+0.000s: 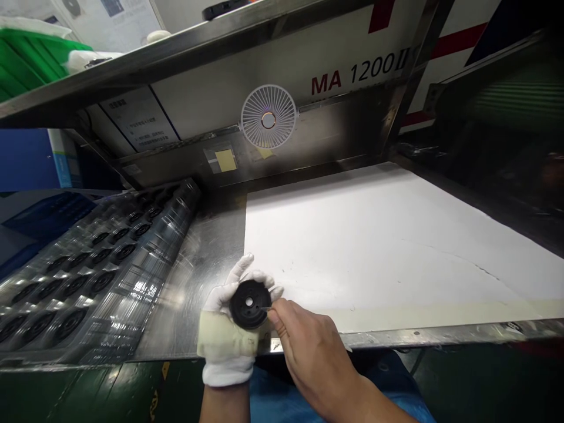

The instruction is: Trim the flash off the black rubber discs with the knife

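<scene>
A round black plastic disc (250, 317) with a hole at its centre rests in my left hand (222, 320), which wears a white glove with a cream band. The gloved fingers curl around the disc's far edge, and the thumb lies along its left side. My bare right hand (311, 343) pinches a thin metal tool (265, 309) whose tip reaches the disc's face, right of the centre hole. Its exact kind is too small to make out, and most of it is hidden in the fingers.
Stacked clear plastic trays (145, 282) with several black discs stand at the left. A white sheet (374, 235) covers the metal table to the right. A small round fan (268, 116) hangs at the back under a metal shelf (185, 50). A green bin (35, 61) sits upper left.
</scene>
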Action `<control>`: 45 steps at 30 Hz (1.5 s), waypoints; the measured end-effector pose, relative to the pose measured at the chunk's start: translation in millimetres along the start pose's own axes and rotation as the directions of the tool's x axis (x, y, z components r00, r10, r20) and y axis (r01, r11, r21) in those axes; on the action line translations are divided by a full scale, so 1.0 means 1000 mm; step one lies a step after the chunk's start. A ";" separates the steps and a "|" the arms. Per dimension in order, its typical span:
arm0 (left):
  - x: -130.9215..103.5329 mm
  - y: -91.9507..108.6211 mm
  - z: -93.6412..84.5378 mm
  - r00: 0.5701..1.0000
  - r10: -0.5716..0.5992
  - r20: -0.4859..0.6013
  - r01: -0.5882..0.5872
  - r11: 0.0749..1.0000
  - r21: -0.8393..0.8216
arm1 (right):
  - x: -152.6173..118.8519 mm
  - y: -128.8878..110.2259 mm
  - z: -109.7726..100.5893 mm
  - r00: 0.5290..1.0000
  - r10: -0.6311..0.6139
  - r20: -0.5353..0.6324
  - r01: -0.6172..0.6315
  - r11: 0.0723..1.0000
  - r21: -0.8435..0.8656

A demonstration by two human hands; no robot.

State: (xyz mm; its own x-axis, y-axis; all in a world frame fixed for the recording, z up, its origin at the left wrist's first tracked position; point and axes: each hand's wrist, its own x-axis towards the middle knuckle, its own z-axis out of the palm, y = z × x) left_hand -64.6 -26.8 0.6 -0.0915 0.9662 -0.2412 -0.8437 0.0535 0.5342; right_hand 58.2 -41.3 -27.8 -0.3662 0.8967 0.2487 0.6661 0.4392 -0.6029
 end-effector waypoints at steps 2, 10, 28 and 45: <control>0.002 -0.001 0.004 0.998 0.052 -0.027 -0.052 0.998 -0.027 | 0.000 0.003 0.000 1.000 0.018 -0.025 -0.019 0.999 -0.026; 0.016 -0.008 0.008 0.978 0.126 -0.167 -0.147 0.982 -0.118 | -0.006 -0.009 0.010 1.000 0.013 -0.002 -0.013 0.997 -0.073; 0.010 -0.012 0.005 0.960 0.251 -0.127 -0.261 0.962 -0.075 | -0.005 -0.006 0.007 1.000 0.022 0.003 -0.022 0.999 -0.045; 0.004 0.003 -0.001 0.970 0.201 -0.140 -0.225 0.957 -0.186 | -0.009 0.023 -0.044 0.959 -0.012 0.282 -0.003 0.999 0.054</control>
State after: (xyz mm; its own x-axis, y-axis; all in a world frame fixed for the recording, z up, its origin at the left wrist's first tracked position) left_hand -67.7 -23.3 0.5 -0.3322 0.9121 -0.2403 -0.8847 -0.2130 0.4147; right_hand 105.1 -36.8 -10.3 -0.5424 0.8395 0.0323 0.6311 0.4325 -0.6439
